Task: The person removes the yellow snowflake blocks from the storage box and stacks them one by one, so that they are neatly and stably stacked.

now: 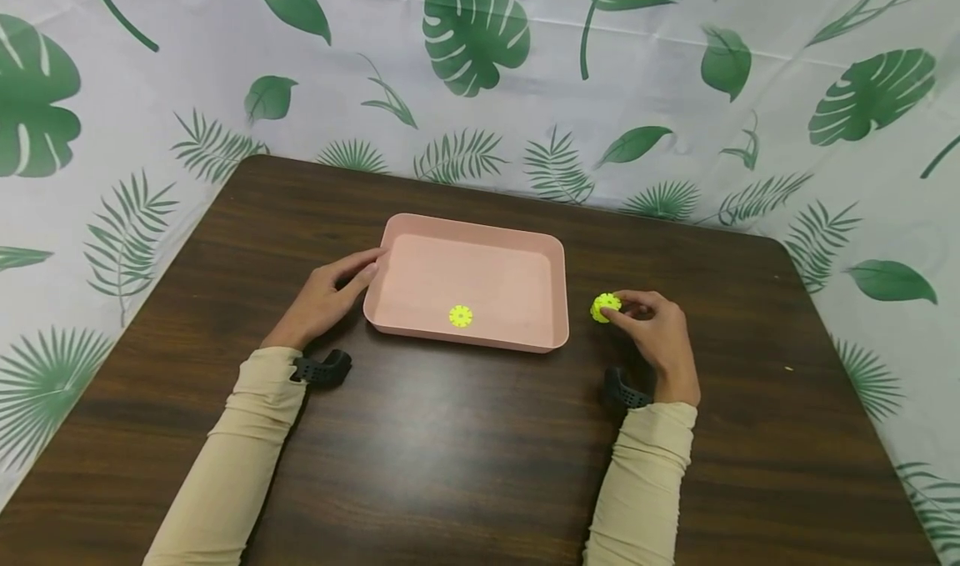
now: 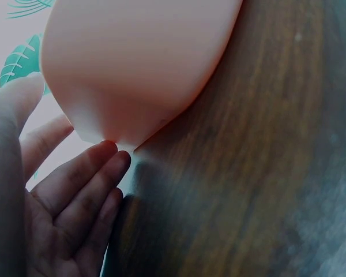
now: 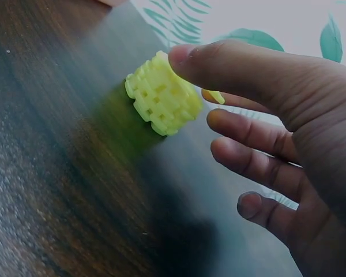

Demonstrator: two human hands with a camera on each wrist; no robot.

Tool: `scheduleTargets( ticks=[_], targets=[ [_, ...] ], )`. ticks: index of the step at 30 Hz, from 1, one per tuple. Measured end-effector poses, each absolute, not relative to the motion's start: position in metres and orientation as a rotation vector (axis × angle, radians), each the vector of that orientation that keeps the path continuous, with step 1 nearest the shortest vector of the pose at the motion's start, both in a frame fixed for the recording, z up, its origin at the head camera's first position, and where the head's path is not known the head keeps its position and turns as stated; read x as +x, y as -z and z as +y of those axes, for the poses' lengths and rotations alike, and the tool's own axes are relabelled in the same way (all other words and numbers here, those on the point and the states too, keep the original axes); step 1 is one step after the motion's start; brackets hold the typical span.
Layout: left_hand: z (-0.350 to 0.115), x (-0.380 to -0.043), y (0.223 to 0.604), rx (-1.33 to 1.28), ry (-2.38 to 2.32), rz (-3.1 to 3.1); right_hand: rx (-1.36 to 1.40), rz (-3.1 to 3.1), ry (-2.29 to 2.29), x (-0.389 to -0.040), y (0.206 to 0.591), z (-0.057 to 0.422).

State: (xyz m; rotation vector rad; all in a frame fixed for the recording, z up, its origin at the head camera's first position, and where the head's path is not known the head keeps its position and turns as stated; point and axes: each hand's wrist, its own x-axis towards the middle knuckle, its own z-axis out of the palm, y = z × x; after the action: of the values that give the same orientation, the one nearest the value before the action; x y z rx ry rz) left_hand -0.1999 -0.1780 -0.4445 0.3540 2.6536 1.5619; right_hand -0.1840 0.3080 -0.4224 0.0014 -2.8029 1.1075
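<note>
Right hand (image 1: 660, 328): grip partly closed, thumb and index finger pinching a stack of yellow toothed discs (image 1: 604, 307) that stands on the worktop just right of the tray; the other fingers are spread loosely beside it. In the right wrist view the stack (image 3: 163, 93) shows as a short ribbed cylinder tilted against the thumb tip.

Left hand (image 1: 330, 298): grip relaxed, fingers nearly straight, fingertips (image 2: 106, 151) touching the outer wall of the tray at its near left corner; nothing is held.

Worktop (image 1: 465, 458): dark brown wood grain with rounded far corners, glossy in the middle. A white cloth printed with green leaves (image 1: 480, 66) hangs behind and on both sides.

Tray (image 1: 551, 253): pink, rectangular, shallow, with rounded corners, lying in the middle of the worktop between the hands. Contents: one flat yellow toothed disc (image 1: 461, 316), lying near the front wall.

Both arms wear beige sleeves with a black strap at each wrist.
</note>
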Motion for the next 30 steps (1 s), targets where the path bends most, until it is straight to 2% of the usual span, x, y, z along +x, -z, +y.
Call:
scheduleTargets(
  ticks=[21,25,30],
  targets=[
    [-0.178,-0.2,0.446,0.336,-1.57,2.648,-0.047,-2.785,-1.167,-0.184,0.419,0.302],
    [-0.178,-0.201,0.446,0.354,-1.574,2.644,-0.013,-2.734,-1.175,-0.185,0.406,0.289],
    [-0.18,-0.203,0.449,0.386,-1.575,2.64,0.163,-2.708,-1.19,-0.196,0.393,0.252]
  ],
)
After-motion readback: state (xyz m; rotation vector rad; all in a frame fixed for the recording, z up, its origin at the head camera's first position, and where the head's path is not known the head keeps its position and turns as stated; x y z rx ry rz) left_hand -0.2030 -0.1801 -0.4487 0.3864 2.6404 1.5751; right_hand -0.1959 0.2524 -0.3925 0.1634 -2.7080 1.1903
